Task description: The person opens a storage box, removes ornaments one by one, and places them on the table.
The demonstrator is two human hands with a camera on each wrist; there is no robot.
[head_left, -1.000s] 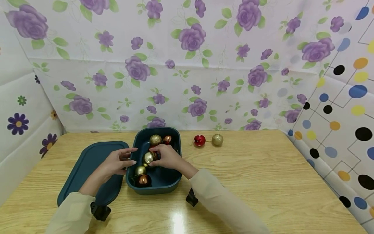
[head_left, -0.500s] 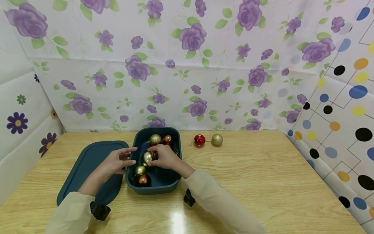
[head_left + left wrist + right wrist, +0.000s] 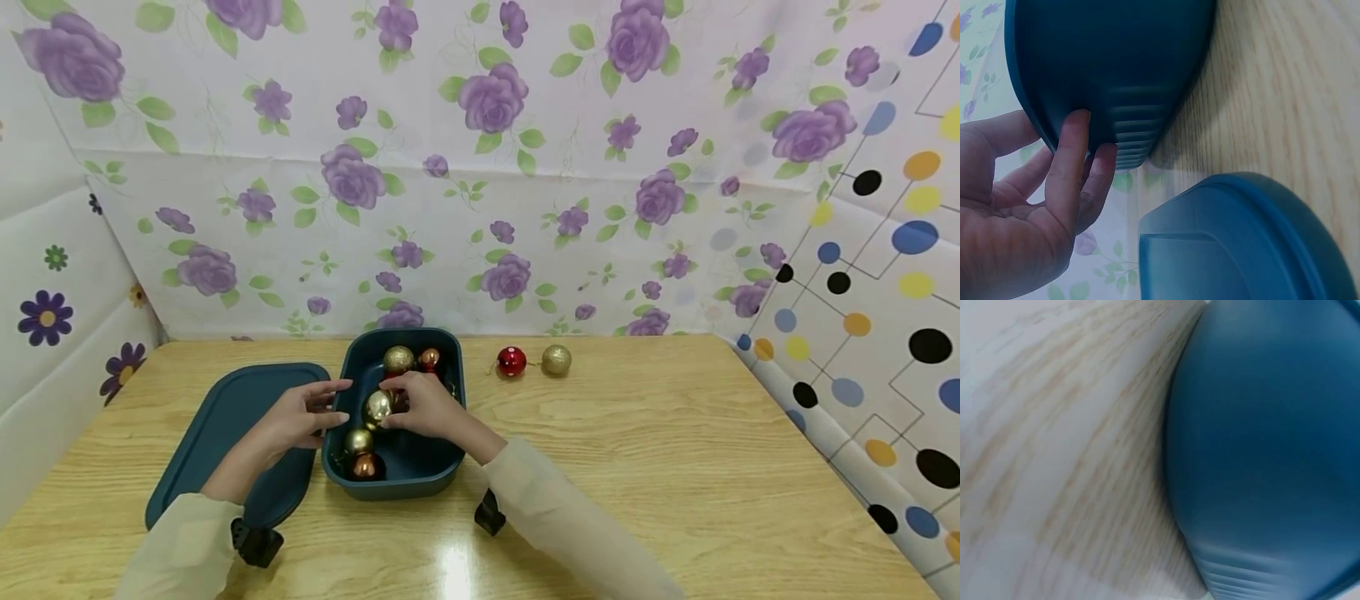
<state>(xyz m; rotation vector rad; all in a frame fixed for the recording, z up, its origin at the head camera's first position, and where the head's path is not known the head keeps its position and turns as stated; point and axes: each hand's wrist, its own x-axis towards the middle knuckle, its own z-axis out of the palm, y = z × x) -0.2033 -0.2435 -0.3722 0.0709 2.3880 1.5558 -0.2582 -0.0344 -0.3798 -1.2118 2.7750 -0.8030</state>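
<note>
A dark blue container (image 3: 427, 483) stands on the table with several Christmas baubles inside. My left hand (image 3: 296, 414) holds its left wall at the rim; in the left wrist view two fingertips (image 3: 1075, 122) lie against the outer face while others pass behind the rim. Inside, my right hand (image 3: 427, 402) pinches a shiny gold bauble (image 3: 377, 407) between thumb and fingers. Around it lie a smaller gold bauble (image 3: 358, 442), a copper bauble (image 3: 365, 467), a glittery gold bauble (image 3: 399, 359) and a small copper one (image 3: 429, 359). Red baubles are partly hidden by the right hand.
The flat blue lid (image 3: 240, 408) lies left of the container, partly under the left forearm. On the table to the right rest a red bauble with white dots (image 3: 512, 362) and a glittery gold bauble (image 3: 557, 360). A flowered cloth (image 3: 487, 208) hangs behind the table.
My right hand and the shiny gold bauble have shifted very slightly left within the container. The left hand stays where it was.
</note>
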